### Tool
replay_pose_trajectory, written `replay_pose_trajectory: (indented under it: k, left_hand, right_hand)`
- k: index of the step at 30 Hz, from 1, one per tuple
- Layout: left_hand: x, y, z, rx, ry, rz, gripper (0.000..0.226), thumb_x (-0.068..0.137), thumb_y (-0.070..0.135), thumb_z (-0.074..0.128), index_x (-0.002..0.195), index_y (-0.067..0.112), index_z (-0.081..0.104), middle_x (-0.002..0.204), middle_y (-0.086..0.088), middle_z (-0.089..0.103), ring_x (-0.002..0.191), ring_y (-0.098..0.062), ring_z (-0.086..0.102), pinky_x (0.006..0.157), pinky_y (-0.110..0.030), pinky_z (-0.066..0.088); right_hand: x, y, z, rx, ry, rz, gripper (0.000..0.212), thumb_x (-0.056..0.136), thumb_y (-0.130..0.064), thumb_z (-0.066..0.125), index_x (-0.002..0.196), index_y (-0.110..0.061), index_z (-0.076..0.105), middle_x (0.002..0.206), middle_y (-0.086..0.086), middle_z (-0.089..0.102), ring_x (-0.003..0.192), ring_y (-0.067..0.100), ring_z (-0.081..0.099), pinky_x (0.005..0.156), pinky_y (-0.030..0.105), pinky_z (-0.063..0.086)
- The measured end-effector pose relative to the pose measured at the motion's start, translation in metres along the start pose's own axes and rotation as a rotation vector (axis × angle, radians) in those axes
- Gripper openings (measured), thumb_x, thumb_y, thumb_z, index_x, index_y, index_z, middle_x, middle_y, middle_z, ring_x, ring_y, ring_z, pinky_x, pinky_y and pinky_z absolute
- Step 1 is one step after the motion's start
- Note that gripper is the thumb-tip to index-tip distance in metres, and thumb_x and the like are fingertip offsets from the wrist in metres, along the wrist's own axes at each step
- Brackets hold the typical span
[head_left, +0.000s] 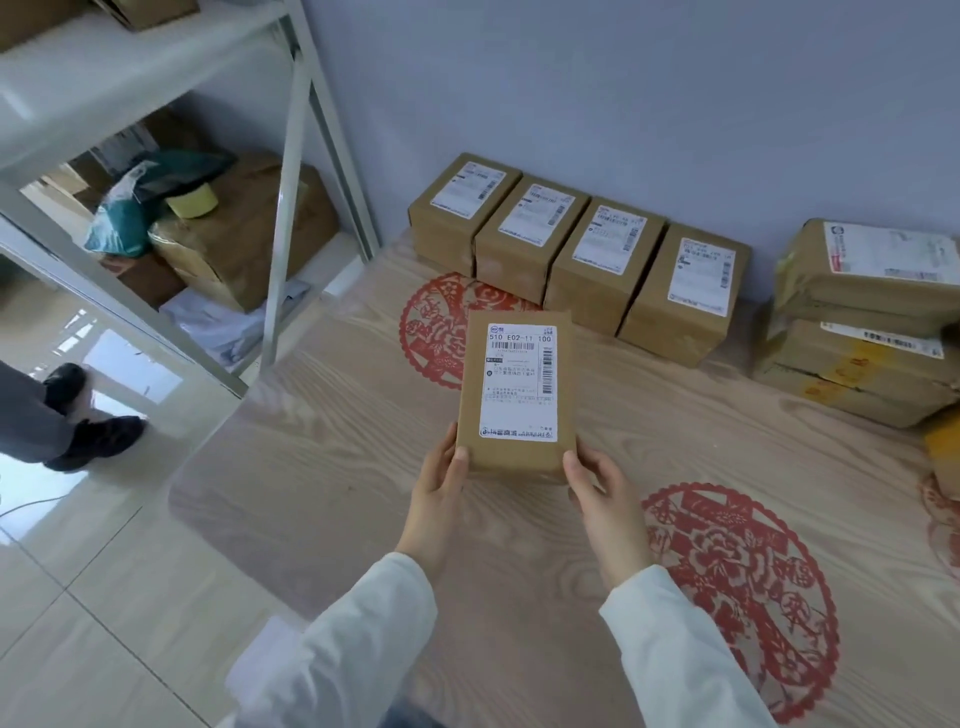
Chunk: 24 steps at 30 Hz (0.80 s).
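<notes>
Left hand (441, 480) and right hand (597, 486) grip one labelled parcel (517, 389) by its near corners, fingertips hidden beneath; four boxes (576, 254) at 12 o'clock.

The flat, rectangular brown cardboard parcel (519, 460) is held just above the wood-grain bench (322, 467). Its broad face is turned up toward the camera and its long sides run away from the person. 1 white shipping label (519, 382) with black barcodes and the printed line "510 E02-11 100" covers most of that face and reads upright. The left hand (439, 480) grips its near left corner and the right hand (602, 493) its near right corner, with both thumbs on top.
</notes>
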<state>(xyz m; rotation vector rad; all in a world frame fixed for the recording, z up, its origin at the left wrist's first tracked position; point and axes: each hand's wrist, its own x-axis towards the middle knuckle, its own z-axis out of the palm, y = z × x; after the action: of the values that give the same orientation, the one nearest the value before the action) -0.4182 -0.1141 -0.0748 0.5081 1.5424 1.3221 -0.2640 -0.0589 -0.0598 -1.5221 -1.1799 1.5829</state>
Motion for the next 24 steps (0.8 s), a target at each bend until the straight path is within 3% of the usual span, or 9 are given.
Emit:
replay_pose_trajectory:
  k: [6, 12, 16, 19, 24]
  left_hand:
    - [0.071, 0.033, -0.049, 0.018, 0.012, 0.015, 0.035, 0.100, 0.027, 0.044, 0.134, 0.032, 0.050, 0.133, 0.013, 0.056, 0.125, 0.000, 0.049, 0.110, -0.028, 0.034]
    - [0.147, 0.059, -0.109, 0.056, 0.009, -0.010, 0.030, 0.101, 0.023, 0.043, 0.127, 0.034, 0.051, 0.118, 0.020, 0.064, 0.115, 0.004, 0.056, 0.102, -0.022, 0.039]
    - [0.188, 0.070, -0.136, 0.118, -0.040, -0.022, 0.033, 0.101, 0.027, 0.045, 0.133, 0.028, 0.052, 0.124, 0.013, 0.063, 0.119, -0.001, 0.055, 0.108, -0.029, 0.037]
    - [0.213, 0.080, -0.148, 0.162, -0.093, -0.013, 0.039, 0.098, 0.037, 0.047, 0.136, 0.030, 0.050, 0.130, 0.012, 0.060, 0.124, -0.001, 0.051, 0.112, -0.034, 0.033]
    - [0.244, 0.092, -0.157, 0.172, -0.131, 0.033, 0.036, 0.102, 0.017, 0.040, 0.136, 0.021, 0.050, 0.132, 0.006, 0.060, 0.122, -0.001, 0.053, 0.101, -0.017, 0.043]
  right_hand:
    - [0.047, -0.021, 0.072, 0.097, -0.003, 0.021, 0.019, 0.093, -0.019, 0.059, 0.111, -0.021, 0.059, 0.098, -0.023, 0.062, 0.086, -0.019, 0.058, 0.085, 0.010, 0.046]
    - [0.091, -0.024, 0.154, 0.101, 0.012, 0.065, 0.023, 0.093, -0.020, 0.059, 0.116, -0.017, 0.057, 0.100, -0.026, 0.058, 0.080, -0.028, 0.052, 0.069, -0.005, 0.037]
    - [0.110, -0.027, 0.189, 0.095, 0.052, 0.093, 0.021, 0.092, -0.021, 0.061, 0.112, -0.020, 0.057, 0.103, -0.019, 0.061, 0.077, -0.026, 0.053, 0.069, -0.004, 0.038]
    - [0.125, -0.029, 0.205, 0.081, 0.068, 0.113, 0.021, 0.091, -0.025, 0.062, 0.111, -0.023, 0.056, 0.100, -0.028, 0.057, 0.081, -0.028, 0.052, 0.071, 0.002, 0.041]
    - [0.144, -0.032, 0.226, 0.139, 0.079, 0.127, 0.024, 0.089, -0.024, 0.064, 0.112, -0.023, 0.058, 0.107, -0.022, 0.062, 0.095, -0.017, 0.056, 0.083, 0.010, 0.045]
